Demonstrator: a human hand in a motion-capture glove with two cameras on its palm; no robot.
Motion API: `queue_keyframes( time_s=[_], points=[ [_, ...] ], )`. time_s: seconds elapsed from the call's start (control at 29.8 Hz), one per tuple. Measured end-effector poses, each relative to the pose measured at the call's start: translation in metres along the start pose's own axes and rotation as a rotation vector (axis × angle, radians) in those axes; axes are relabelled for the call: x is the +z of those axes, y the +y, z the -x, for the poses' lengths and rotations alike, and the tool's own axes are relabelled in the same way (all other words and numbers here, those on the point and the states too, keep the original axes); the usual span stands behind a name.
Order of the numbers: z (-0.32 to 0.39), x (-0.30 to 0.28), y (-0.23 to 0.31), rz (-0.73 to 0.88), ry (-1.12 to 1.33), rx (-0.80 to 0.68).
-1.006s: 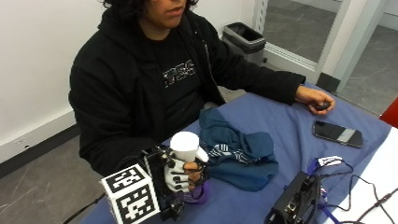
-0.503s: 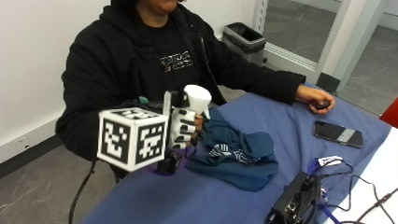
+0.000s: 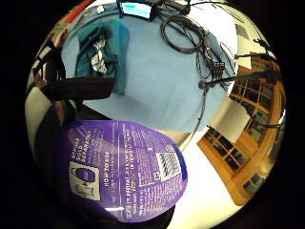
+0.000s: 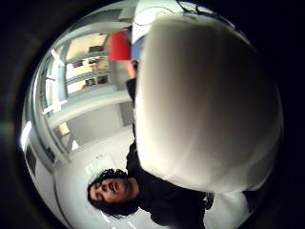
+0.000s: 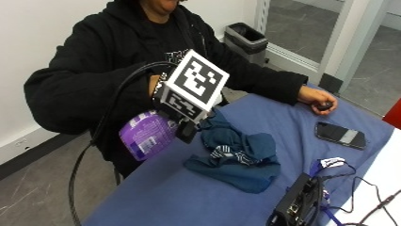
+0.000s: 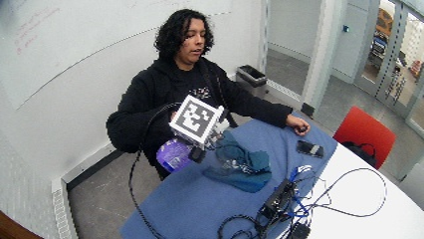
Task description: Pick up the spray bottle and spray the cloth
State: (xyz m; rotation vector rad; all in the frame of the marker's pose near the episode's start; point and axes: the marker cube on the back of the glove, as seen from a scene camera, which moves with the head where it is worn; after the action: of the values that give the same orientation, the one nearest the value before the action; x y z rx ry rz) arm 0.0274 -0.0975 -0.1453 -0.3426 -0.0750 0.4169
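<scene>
- We are seeing the person holding a purple plastic spray bottle (image 5: 148, 135) up in the air, off the blue table (image 5: 188, 197), tipped on its side.
- The bottle's round body is sticking out past the table's edge, and its top end is pointing toward the cloth.
- The gloved right hand (image 5: 164, 85) is mostly hiding behind the marker, so we cannot tell how its fingers are sitting, but the bottle is filling both palm views, so it is right up against that palm.
- The dark teal cloth (image 5: 236, 150) is lying bunched up on the table, just beside the bottle and not touching it.
- We cannot tell what is inside the bottle, since its purple wall is hiding it.
- The bare left hand (image 5: 318, 100) is resting on the far end of the table, curled around something small and dark.
- A black phone (image 5: 340, 135) is lying flat near that hand.
- A black bin (image 5: 245, 41) is standing on the floor behind the person, and we cannot see into it.
</scene>
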Motion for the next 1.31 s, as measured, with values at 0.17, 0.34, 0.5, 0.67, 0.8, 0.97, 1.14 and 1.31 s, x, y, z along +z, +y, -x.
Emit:
queue_keyframes(
  time_s=[0.17,0.34,0.5,0.67,0.8,0.97,1.14,1.31],
  points=[
    [0.008,0.018,-0.016,0.158,0.13,0.069],
    [0.01,0.032,-0.032,0.223,0.219,0.116],
    [0.007,0.043,-0.05,0.299,0.301,0.176],
    [0.0,0.055,-0.066,0.368,0.373,0.223],
    [-0.004,0.064,-0.076,0.402,0.389,0.234],
    [-0.004,0.073,-0.082,0.429,0.405,0.229],
    [-0.003,0.078,-0.084,0.441,0.411,0.219],
    [0.002,0.079,-0.083,0.436,0.385,0.195]
  ],
)
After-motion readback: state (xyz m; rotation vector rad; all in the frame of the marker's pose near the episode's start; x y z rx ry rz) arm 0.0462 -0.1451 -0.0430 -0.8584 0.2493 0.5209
